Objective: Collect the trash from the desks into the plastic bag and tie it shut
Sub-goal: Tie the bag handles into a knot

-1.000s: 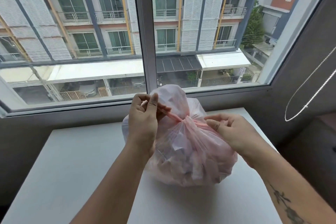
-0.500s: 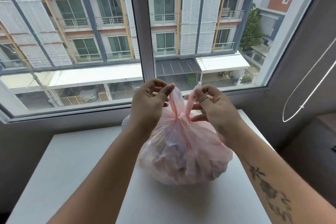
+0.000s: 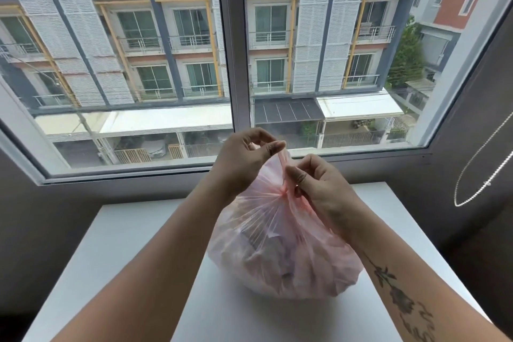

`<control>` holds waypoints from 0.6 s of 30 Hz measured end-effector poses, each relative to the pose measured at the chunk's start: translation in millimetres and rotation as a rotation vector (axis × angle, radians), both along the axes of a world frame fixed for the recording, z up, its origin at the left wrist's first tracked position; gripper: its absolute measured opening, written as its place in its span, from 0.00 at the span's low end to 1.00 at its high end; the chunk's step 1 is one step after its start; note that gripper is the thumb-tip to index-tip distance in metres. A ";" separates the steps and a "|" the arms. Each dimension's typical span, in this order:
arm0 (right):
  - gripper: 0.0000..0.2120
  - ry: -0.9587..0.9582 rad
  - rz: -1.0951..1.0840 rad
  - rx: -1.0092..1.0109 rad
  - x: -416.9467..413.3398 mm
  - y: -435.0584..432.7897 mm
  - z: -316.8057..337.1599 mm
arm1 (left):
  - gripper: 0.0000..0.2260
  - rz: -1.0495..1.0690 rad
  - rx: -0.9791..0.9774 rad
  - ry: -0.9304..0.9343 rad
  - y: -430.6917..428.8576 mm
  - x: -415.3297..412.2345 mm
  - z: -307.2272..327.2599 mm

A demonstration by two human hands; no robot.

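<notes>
**Two hands at the neck of a full pink bag**

Seen from the head camera, a translucent pink plastic bag (image 3: pixel 283 252) sits on a white desk (image 3: pixel 125 244) below a wide window (image 3: pixel 231 63). Its neck is gathered into a twisted knot (image 3: pixel 284 195). The left hand (image 3: pixel 241 164) pinches one thin handle strip (image 3: pixel 283 159) between thumb and forefinger and holds it up above the knot. Its other fingers curl behind, partly out of sight. The right hand (image 3: pixel 319 189), just beside the knot, has its fingers curled in on the second strip, but the hand itself hides how the plastic runs through them.

The bag's contents show only as pale crumpled shapes through the film and cannot be told apart. Both forearms are cut off by the lower edge of the frame. The right one bears a dark flower tattoo (image 3: pixel 399 294) whose lower end runs out of view. A beaded chain (image 3: pixel 472 175) hangs in a loop at the right, its top cut off by the frame edge. The desk's near corners lie outside the frame. Shuttered buildings stand beyond the glass.
</notes>
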State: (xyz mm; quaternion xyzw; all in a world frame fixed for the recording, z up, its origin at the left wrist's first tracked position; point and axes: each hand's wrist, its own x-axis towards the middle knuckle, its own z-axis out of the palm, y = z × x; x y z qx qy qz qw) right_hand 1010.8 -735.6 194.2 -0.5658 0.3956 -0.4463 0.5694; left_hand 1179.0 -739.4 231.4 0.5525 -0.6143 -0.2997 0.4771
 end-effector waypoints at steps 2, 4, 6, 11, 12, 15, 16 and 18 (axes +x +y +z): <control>0.09 0.002 -0.026 0.004 -0.8 -1.3 -1.6 | 0.07 0.026 -0.001 -0.052 -4.7 3.9 -6.6; 0.08 -0.031 -0.063 0.028 -0.6 -2.8 -2.2 | 0.09 0.104 0.014 -0.127 -11.9 11.1 -18.9; 0.07 -0.088 -0.091 0.087 0.3 -4.0 -2.8 | 0.13 0.184 0.052 -0.210 -17.4 22.0 -35.8; 0.09 -0.096 -0.154 0.201 0.6 -5.6 -10.5 | 0.28 0.104 0.237 -0.239 -17.1 40.6 -64.5; 0.10 -0.072 -0.188 0.191 1.8 -4.4 -11.8 | 0.32 0.073 0.261 -0.265 -16.4 42.5 -66.2; 0.12 -0.048 -0.333 0.085 9.3 -1.1 -16.4 | 0.34 0.005 0.296 -0.264 -12.5 47.1 -71.5; 0.13 -0.038 -0.395 0.049 13.2 -0.5 -17.4 | 0.33 -0.011 0.300 -0.248 -10.2 49.1 -74.4; 0.14 -0.056 -0.523 0.019 21.5 -0.8 -20.0 | 0.32 -0.047 0.298 -0.215 -5.1 52.9 -82.1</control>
